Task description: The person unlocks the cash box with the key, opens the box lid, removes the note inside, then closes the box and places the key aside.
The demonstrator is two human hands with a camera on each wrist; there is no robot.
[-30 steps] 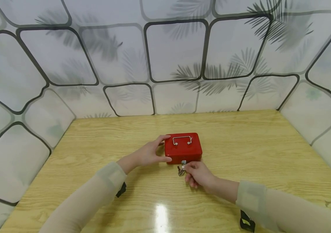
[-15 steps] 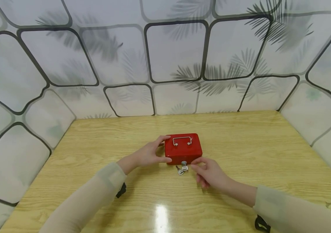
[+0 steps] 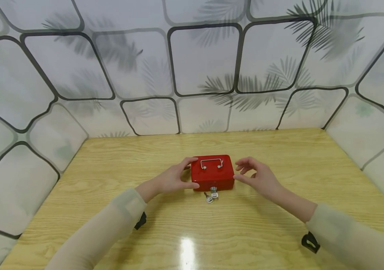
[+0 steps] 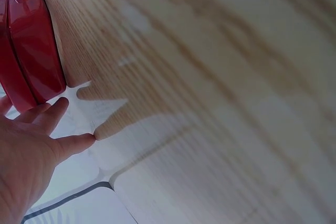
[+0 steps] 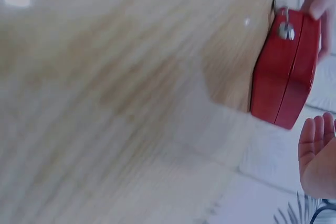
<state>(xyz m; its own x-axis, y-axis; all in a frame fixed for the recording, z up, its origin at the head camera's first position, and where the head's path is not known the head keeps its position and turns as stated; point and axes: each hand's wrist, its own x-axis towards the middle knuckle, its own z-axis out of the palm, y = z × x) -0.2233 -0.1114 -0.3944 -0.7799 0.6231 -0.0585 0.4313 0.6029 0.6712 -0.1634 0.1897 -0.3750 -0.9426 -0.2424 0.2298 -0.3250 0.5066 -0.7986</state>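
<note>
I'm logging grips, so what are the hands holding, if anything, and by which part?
The left hand holds the red box by its left end; the right hand, near the box's right end, holds nothing.

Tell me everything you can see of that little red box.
The red box is rectangular with rounded corners, glossy, apparently painted metal. Its lid is shut, with a thin seam below and a silvery handle on top. The front has a round lock with a key in it, and a second key beside that. It sits upright on a wood-grain table. The left hand touches its left end.
</note>
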